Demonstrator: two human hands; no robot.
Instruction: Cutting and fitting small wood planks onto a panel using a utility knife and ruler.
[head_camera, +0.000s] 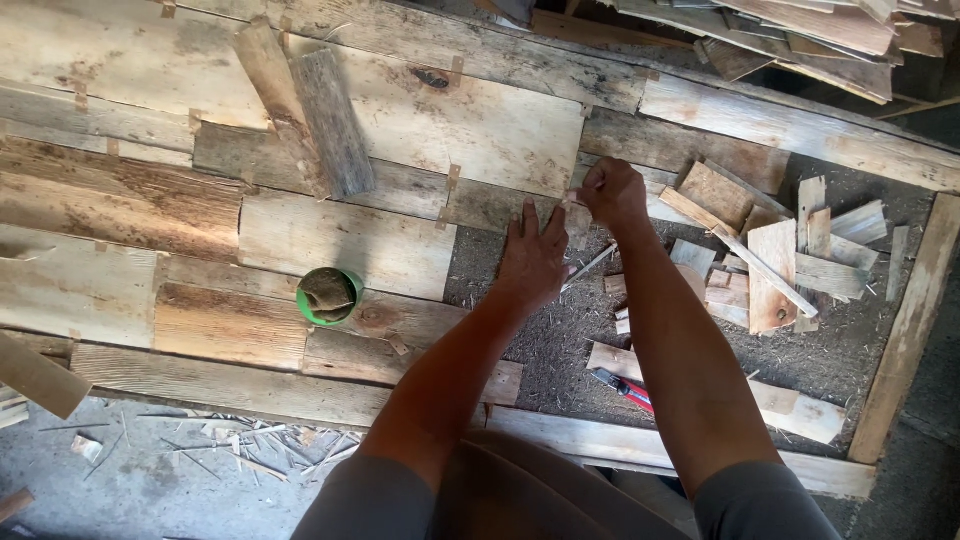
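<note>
Fingers flat on boards (350, 245), others perhaps pinching something small; green tub (328, 297) of scraps nearby.

Taking the round tub (328, 296) as landmark: it stands on the patchwork of boards (300, 235) laid across the surface. Behind it, two short planks (312, 110) lie loose on the boards, one overlapping the other. To its right the left hand (532, 262) lies flat at the boards' edge, with the right hand (612, 192) just behind and right of that. Farther right lies a heap of wood offcuts (765, 255). Right of the tub and nearer the person, a cutter (622, 388) lies beside a short board (790, 405). Wood splinters (235, 440) lie on the floor in front of the tub.
</note>
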